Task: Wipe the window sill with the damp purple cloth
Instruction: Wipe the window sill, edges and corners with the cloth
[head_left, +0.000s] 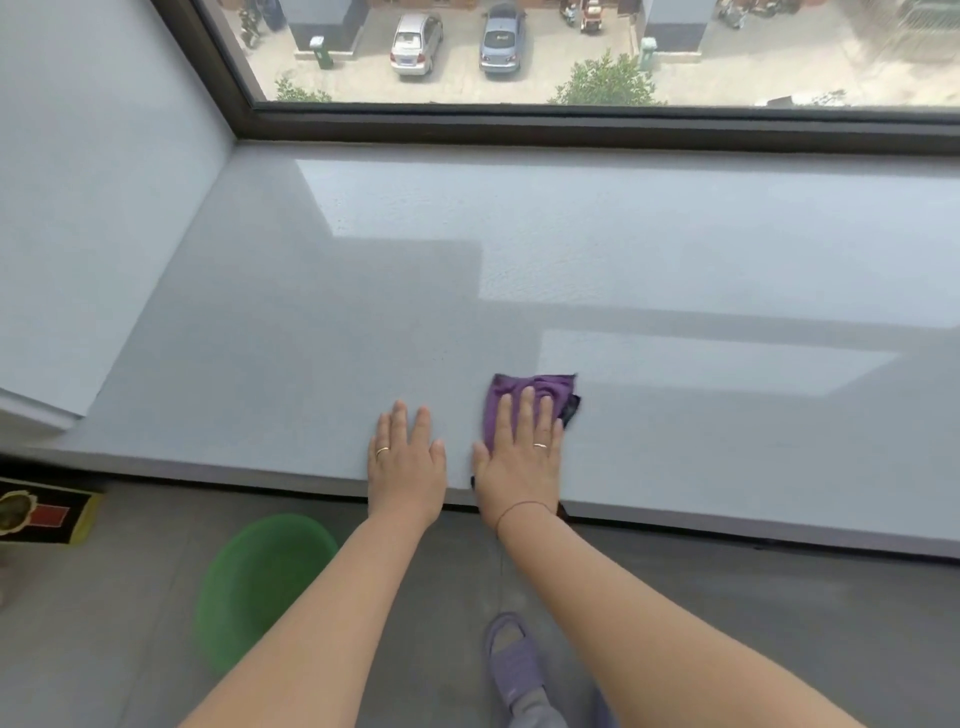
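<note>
The purple cloth (540, 387) lies on the near part of the window sill (675, 260), a little right of the middle and close to the sill's front edge. It is bunched into a rough square, with a dark corner sticking out on its right side.

The right hand (522, 457) lies palm down on the cloth, its fingers straight and close together. It presses on the cloth rather than gripping it. The fingertips reach toward the cloth's far edge, and the heel of the hand sits at the front edge of the sill. This hand wears a thin ring (540, 445), and a fine thread circles the wrist.

The left hand (408, 457) rests just beside it on the left, flat on the bare sill and holding nothing. Its fingers are straight and slightly spread. It also wears a ring (382, 451). The two hands are near each other but do not touch.

The sill is wide and pale grey, and it shines where light falls on its far half. A dark window frame (571, 127) runs along its far edge, and a pale wall (93, 182) closes its left end. Through the glass, a silver car (415, 44) and a blue-grey car (501, 44) stand parked side by side far below.

On the grey floor (727, 597) near the sill, a green basin (260, 582) sits under the left forearm. A purple slipper (511, 660) shows between the arms.
</note>
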